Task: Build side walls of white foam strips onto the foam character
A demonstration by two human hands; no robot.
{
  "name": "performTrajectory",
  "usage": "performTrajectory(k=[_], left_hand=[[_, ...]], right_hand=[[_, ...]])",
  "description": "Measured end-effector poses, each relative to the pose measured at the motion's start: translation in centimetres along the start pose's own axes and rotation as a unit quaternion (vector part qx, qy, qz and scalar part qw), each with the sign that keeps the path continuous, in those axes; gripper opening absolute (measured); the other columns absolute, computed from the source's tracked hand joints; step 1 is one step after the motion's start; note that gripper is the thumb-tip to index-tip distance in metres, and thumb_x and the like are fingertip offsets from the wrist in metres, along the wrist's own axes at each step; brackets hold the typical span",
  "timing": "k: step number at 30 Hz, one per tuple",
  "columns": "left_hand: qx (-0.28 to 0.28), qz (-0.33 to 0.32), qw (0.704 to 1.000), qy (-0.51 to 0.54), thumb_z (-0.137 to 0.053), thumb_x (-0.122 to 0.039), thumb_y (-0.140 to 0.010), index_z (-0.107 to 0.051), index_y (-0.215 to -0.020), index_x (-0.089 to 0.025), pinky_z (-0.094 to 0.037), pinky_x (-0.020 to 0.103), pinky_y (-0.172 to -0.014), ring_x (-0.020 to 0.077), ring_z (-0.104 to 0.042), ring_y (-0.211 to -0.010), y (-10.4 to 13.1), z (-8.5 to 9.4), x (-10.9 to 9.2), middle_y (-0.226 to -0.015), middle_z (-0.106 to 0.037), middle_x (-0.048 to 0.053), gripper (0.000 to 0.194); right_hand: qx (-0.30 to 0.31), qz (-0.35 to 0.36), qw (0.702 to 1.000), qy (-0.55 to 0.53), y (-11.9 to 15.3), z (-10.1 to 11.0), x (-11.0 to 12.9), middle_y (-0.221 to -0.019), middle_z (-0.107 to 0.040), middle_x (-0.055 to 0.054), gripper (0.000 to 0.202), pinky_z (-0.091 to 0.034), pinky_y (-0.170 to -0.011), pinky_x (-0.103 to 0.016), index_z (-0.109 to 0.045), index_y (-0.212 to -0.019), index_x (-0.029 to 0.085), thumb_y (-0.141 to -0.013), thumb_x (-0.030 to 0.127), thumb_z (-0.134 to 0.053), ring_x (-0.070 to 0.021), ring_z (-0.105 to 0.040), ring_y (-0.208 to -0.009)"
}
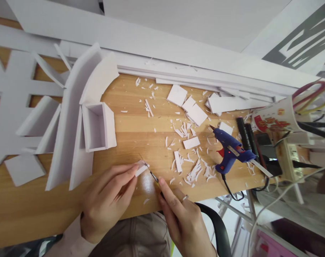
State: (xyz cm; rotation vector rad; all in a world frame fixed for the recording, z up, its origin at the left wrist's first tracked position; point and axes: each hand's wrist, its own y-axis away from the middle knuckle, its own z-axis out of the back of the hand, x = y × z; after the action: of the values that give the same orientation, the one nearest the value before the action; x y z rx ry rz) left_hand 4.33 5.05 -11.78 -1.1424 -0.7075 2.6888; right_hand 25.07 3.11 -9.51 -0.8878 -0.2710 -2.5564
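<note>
Grip of the left hand (109, 200) closed, thumb and fingertips pinching one end of a small white piece (141, 169) near the front edge of the counter (135, 123); cannot tell whether resting on the wood or just above. Grip of the right hand (182, 216) wrapped around the handle of a thin knife (152, 175), index finger stretched along toward the blade, ring (185, 198) on another finger. Blade slanting up and left, across the free right end of the small white piece, tip past the far edge; too fine to tell how deep, if at all, into the material.

Right of the knife, curly white shavings (194, 172) scattered over the wood, with a narrow white strip (178, 161) and a small white rectangle (191, 142) among them. Farther back, white squares (177, 95), some overlapping. Beyond the shavings, a blue glue gun (229, 147), nozzle pointing back and left, white glue stick (261, 168) out of the rear. Past that, black markers (242, 130) and a printed paper cup (271, 117).

Left of the hands, a curved white wall (71, 96) on edge, a white box (111, 128) just beside, and a flat white sheet (19, 85) with cut-out openings. Along the back, long white boards (205, 80).
</note>
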Motion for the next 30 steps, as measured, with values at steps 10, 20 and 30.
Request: performTrajectory(k=[10,20,30], left_hand=[[0.019,0.016,1.0,0.018,-0.071,0.004,-0.08,-0.069,-0.11,-0.015,-0.059,0.025,-0.084,0.0147,-0.073,-0.091,0.1,0.1,0.1,-0.102,-0.077,0.006,0.035],[-0.076,0.264,0.945,0.176,-0.076,-0.017,-0.082,-0.068,-0.1,-0.02,-0.065,0.022,-0.066,0.015,-0.074,-0.075,0.8,-0.2,-0.5,-0.091,-0.075,0.002,0.02],[-0.151,0.189,0.943,0.23,-0.073,-0.016,-0.085,-0.067,-0.105,-0.019,-0.065,0.021,-0.064,0.0146,-0.074,-0.072,0.6,2.9,-4.5,-0.089,-0.076,0.002,0.021]], right_hand=[[0.066,-0.019,0.994,0.083,-0.5,0.1,0.3,-0.109,-0.072,-0.016,0.063,-0.064,-0.058,-0.037,-0.033,-0.157,0.026,-0.096,0.012,-0.038,-0.0251,-0.075,-0.071],[0.011,-0.053,0.998,-0.019,-0.9,-0.3,0.5,-0.123,-0.071,-0.015,0.053,-0.062,-0.087,-0.038,-0.04,-0.154,0.024,-0.101,0.018,-0.042,-0.0249,-0.073,-0.106],[-0.162,0.006,0.978,-0.13,-2.1,2.6,3.5,-0.137,-0.065,-0.01,0.055,-0.056,-0.1,-0.038,-0.04,-0.154,0.028,-0.1,0.024,-0.054,-0.0214,-0.07,-0.113]])
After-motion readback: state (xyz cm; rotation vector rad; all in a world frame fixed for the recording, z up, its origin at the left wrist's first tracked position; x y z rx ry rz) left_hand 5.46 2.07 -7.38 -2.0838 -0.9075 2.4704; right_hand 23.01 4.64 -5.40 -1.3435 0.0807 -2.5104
